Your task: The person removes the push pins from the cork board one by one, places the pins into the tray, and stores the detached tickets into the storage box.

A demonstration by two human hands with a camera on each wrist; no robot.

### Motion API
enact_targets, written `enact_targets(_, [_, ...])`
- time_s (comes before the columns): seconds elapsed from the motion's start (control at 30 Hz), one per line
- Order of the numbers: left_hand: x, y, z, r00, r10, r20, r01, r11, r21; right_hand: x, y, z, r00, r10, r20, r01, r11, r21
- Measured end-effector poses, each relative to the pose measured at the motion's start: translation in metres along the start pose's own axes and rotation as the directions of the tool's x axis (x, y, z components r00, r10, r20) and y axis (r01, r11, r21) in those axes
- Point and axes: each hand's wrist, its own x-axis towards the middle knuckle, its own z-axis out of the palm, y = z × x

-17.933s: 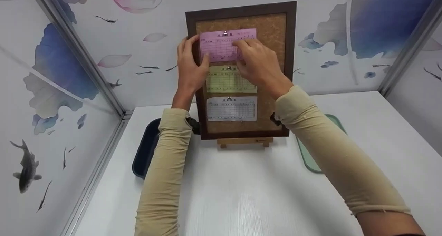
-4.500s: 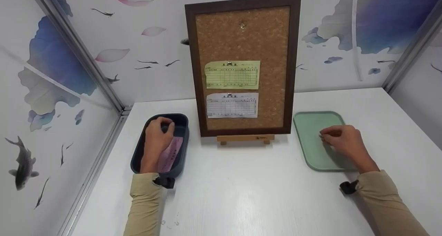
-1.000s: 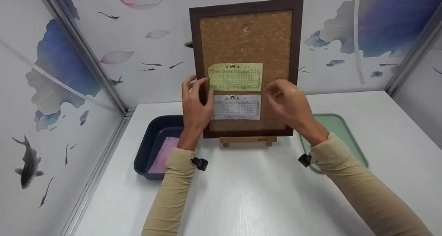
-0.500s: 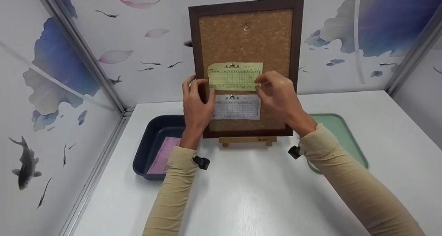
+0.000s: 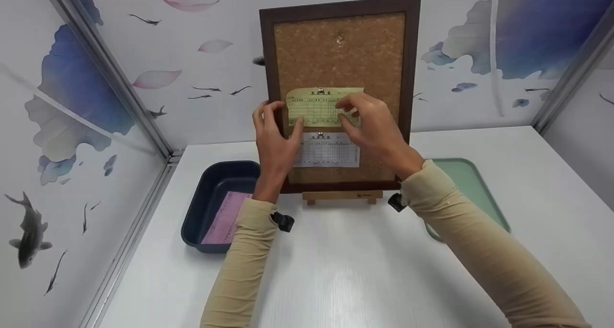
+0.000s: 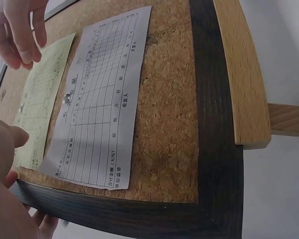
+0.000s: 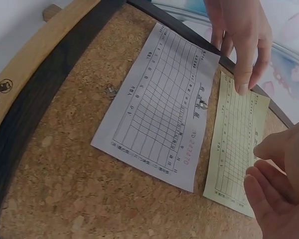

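Observation:
A framed cork board (image 5: 345, 59) stands upright, with a yellow receipt slip (image 5: 307, 108) pinned above a white receipt slip (image 5: 331, 154). Small shiny pins sit at the slips' top edges, one of them the white slip's pin (image 7: 203, 104). My left hand (image 5: 276, 143) grips the board's left frame edge; its thumb lies on the yellow slip's lower left corner and its other fingers go behind the frame. In front of the yellow slip's right part is my right hand (image 5: 375, 126), thumb and forefinger bent towards each other, nothing visible between them.
A dark blue bin (image 5: 192, 222) with a pink slip (image 5: 225, 217) inside stands at the left. On the right lies a green tray (image 5: 472, 189), partly behind my right sleeve. A wooden easel (image 5: 343, 195) supports the board. Higher on the cork is a small shiny spot (image 5: 339, 38).
The pink slip, pinned on top at first, now lies in the bin. Both hands moved from bin and tray to the board. Lately my right hand moved left over the yellow slip.

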Motion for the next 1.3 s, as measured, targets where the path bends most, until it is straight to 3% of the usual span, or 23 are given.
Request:
enact_targets(0.3, [0.009,0.003,0.002,1.0,-0.019,-0.003,0.018,0.996,-0.086,0.022,-0.007,0.003,1.0,0.025,0.006,-0.026,0.999,0.038])
enact_targets(0.63, [0.013,0.003,0.003,0.999,-0.029,-0.017,0.027,0.994,-0.11,0.04,-0.01,0.011,0.998,0.062,0.012,-0.063,0.995,0.079])
enact_targets(0.97, [0.017,-0.005,0.0,0.999,-0.011,-0.049,0.004,0.989,-0.146,0.048,-0.014,0.019,0.999,0.021,-0.029,-0.018,0.994,0.104])
enact_targets(1.3, [0.017,-0.006,0.002,0.997,-0.046,-0.067,0.031,0.978,-0.208,0.047,-0.015,0.022,0.997,0.031,-0.064,-0.029,0.999,0.031])
